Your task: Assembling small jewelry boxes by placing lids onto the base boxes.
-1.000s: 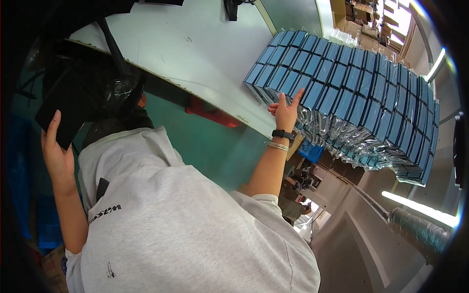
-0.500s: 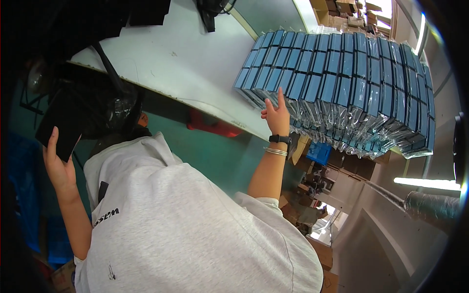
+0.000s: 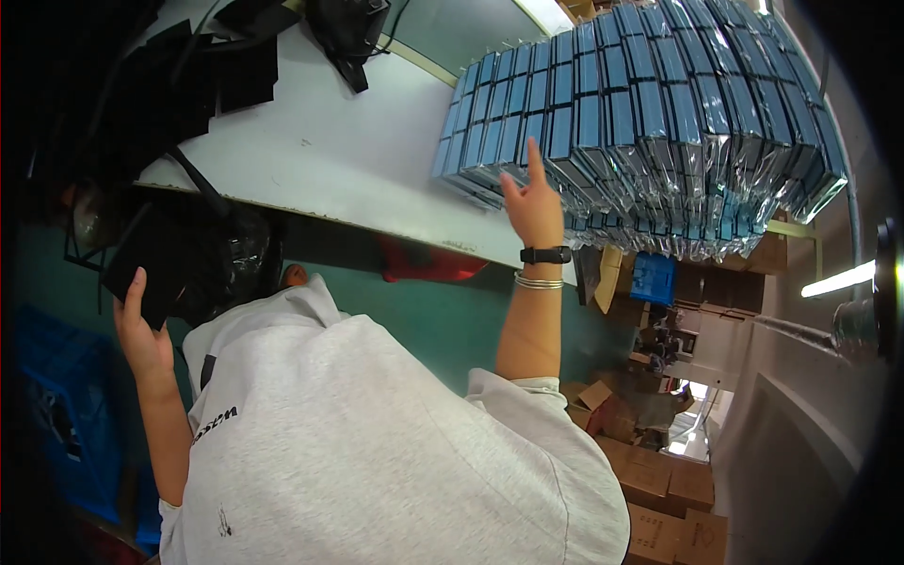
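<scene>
At the left, my left hand (image 3: pixel 149 344) is closed around the lower edge of a flat black rectangular piece (image 3: pixel 141 268). Its fingers lie partly behind the piece, and its far side is dark. My right hand (image 3: pixel 537 209) reaches up to the stack of blue slim boxes (image 3: pixel 617 118), which are in clear plastic wrap. The index finger is stretched out at the near left part of the stack, with the thumb apart and nothing held. Whether the fingertip touches a box I cannot tell.
The stack stands on a white table (image 3: pixel 311 155) with a worn front edge. Black flat pieces (image 3: pixel 250 75) and a black bag-like item (image 3: pixel 348 38) lie on its far left. A blue crate (image 3: pixel 75 414) is at lower left; cardboard boxes (image 3: pixel 650 471) are at lower right.
The whole view has shifted, so the stack sits higher in it. My right index fingertip still points at the stack's near boxes. The black piece stays in my left hand.
</scene>
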Motion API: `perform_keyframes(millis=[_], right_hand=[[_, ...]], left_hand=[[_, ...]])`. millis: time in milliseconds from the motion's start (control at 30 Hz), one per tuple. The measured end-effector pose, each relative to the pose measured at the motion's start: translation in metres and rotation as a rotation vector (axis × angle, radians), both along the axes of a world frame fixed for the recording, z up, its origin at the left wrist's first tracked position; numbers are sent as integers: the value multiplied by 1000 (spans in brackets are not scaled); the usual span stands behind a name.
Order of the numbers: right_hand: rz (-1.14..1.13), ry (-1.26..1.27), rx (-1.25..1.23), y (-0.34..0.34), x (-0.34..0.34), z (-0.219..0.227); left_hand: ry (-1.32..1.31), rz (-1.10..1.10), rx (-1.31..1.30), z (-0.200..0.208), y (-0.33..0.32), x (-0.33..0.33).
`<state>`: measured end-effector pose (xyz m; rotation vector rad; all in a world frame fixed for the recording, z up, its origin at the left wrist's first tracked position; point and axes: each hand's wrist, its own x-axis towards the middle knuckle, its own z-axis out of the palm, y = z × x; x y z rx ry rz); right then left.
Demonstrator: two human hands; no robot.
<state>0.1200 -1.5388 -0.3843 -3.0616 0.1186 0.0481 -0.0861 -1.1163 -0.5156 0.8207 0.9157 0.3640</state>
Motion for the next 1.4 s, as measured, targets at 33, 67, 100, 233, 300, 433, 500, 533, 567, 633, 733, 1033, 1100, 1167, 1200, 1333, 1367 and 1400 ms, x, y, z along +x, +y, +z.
perform_keyframes(millis=[33,67,100,233,300,433,500,533,567,633,733,1033,1100,1167,1200,1333,1367,1400], right_hand=[[-20,-42,-17,4,0,12],[-60,-96,-24,-8,4,13],[-54,-106,-106,-18,6,19],[-40,-115,-234,-30,7,26],[70,-177,-312,-34,9,29],[62,-240,-9,-18,9,58],[56,-222,-33,-35,11,64],[41,-199,-64,-43,11,66],[89,-287,-115,-44,10,63],[89,-297,-126,-43,14,73],[97,-353,-68,-35,19,89],[268,-482,-305,-48,27,129],[285,-495,-331,-37,23,142],[275,-534,-344,-43,26,145],[277,-558,-368,-46,26,147],[252,-493,-376,-41,26,153],[279,-469,-361,-38,26,158],[273,-483,-357,-34,22,164]], left_hand=[[-4,-35,-9,-8,1,-3],[-9,-46,-4,-6,-1,-4],[-18,-36,-1,-5,-3,-4],[-59,-34,16,4,-7,-10],[-57,-25,36,9,-10,-13],[-65,-4,85,8,-13,-19],[-81,-5,73,11,-16,-24],[-94,-16,55,15,-17,-24],[-97,-15,57,19,-20,-23],[-112,-30,40,19,-22,-23],[-119,-15,40,29,-33,-22],[-104,-59,82,47,-48,-22],[-123,-94,91,38,-45,-23],[-110,-101,88,59,-59,-18],[-115,-118,73,60,-60,-17],[-146,-156,72,65,-66,-12],[-153,-164,73,65,-67,-12],[-166,-167,81,66,-67,-11]])
